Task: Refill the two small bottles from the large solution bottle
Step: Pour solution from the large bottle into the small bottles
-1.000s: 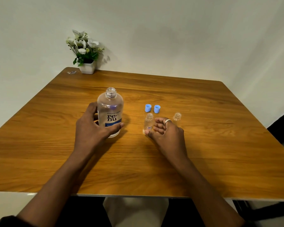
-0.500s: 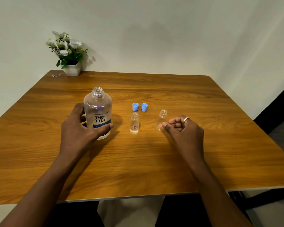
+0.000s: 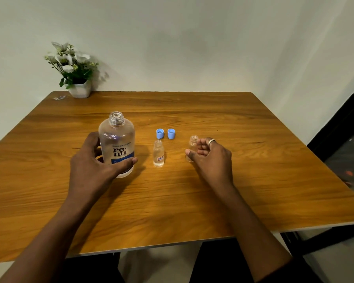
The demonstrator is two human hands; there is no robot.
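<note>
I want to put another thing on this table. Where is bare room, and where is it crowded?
Bare: the table between the forearms; the far part behind the blue caps, right of the flower pot. Crowded: the middle, where the left hand grips the large bottle, the right hand holds the right small bottle, the middle small bottle between them.

We see the uncapped large bottle (image 3: 117, 144) upright mid-table; left small bottle (image 3: 158, 154) and right small bottle (image 3: 193, 139), both open, nearer the right edge.
</note>
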